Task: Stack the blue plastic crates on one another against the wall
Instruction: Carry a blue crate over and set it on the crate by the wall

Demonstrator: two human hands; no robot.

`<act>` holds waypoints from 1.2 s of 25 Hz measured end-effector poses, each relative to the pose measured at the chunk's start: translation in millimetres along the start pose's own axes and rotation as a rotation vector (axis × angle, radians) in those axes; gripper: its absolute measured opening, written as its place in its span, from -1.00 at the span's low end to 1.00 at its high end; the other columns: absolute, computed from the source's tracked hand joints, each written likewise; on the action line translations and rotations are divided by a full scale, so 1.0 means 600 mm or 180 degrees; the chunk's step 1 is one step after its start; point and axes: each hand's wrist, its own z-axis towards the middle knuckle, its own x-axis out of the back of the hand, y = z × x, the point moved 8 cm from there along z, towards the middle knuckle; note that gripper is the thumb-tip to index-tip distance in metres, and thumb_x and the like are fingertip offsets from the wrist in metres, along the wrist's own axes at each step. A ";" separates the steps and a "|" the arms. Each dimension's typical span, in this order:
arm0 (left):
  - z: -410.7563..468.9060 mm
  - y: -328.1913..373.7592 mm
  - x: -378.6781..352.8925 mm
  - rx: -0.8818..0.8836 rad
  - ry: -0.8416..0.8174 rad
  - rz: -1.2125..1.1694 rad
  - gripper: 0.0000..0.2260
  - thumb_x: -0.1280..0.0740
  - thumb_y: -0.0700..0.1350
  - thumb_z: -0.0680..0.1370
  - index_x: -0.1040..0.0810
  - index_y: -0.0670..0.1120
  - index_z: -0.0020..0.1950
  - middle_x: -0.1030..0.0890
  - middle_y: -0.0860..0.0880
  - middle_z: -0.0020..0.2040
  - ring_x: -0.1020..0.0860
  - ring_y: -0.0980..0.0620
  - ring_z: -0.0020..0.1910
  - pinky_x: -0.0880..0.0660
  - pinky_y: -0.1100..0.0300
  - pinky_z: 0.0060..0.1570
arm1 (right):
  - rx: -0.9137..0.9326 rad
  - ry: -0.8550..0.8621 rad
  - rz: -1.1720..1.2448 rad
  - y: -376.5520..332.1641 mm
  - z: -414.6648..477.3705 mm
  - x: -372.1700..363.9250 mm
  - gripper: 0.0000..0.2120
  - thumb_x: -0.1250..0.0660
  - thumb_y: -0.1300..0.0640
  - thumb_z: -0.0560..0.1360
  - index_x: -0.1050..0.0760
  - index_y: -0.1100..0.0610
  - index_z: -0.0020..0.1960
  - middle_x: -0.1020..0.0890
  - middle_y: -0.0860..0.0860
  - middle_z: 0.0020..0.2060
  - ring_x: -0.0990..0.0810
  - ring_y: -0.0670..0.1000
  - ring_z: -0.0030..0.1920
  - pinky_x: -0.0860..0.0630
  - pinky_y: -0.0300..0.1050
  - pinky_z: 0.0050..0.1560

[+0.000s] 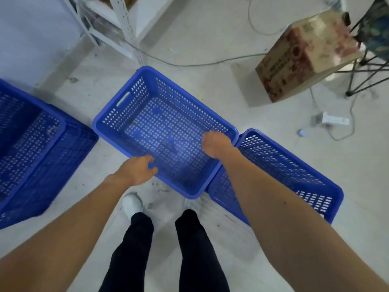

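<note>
two hands are on the middle crate, which sits tilted in front of your feet: your right hand is closed over its right rim while your left hand is curled at the near edge with the fingers loosely parted, seemingly not yet gripping. you look to be taking opposite sides so the crate lifts level, since the stacked crates wait on the floor to your left near the wall. one more crate lies just beside it at your right, its corner touching, so lift clear of it.
</note>
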 end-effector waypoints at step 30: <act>0.335 -0.258 -0.252 0.2193 0.0230 -0.4758 -0.64 -0.30 -0.35 0.51 -0.47 -0.26 0.31 -0.65 -0.27 0.11 -0.66 -0.13 -0.17 -0.58 0.04 -0.28 | -0.0427 0.0945 -0.0569 0.088 0.428 -0.040 -0.36 -0.34 0.27 0.45 -0.17 0.24 0.46 -0.31 0.23 0.33 -0.37 0.27 0.26 -0.45 0.17 0.16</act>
